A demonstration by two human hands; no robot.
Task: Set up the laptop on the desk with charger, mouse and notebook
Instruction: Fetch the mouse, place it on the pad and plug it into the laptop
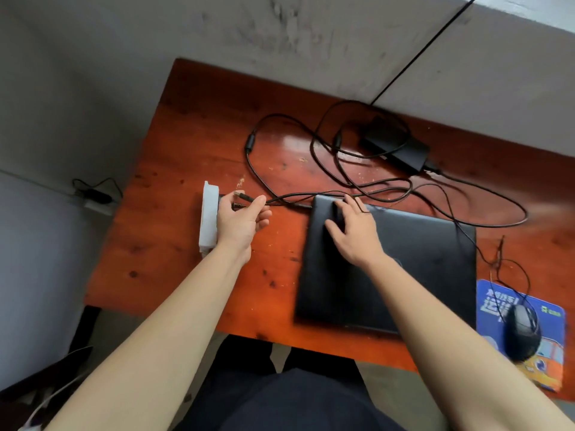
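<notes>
Red-brown wooden desk (186, 244) against a grey wall. Closed black laptop (404, 275) at centre-right, right hand (354, 231) flat on its lid, fingers spread. Left hand (242, 219) pinches a USB plug (241, 195) on a black cable, beside a white power strip (209, 213). Charger brick (398, 150) lies behind, cables looped. Black mouse (522, 332) sits on a blue mouse pad (488, 303), far right.

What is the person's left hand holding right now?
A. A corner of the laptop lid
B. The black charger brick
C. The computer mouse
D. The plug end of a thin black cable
D. The left hand pinches the plug end of the black cable beside the white power strip, while the mouse sits on its pad and the charger brick lies untouched at the back of the desk.
</notes>
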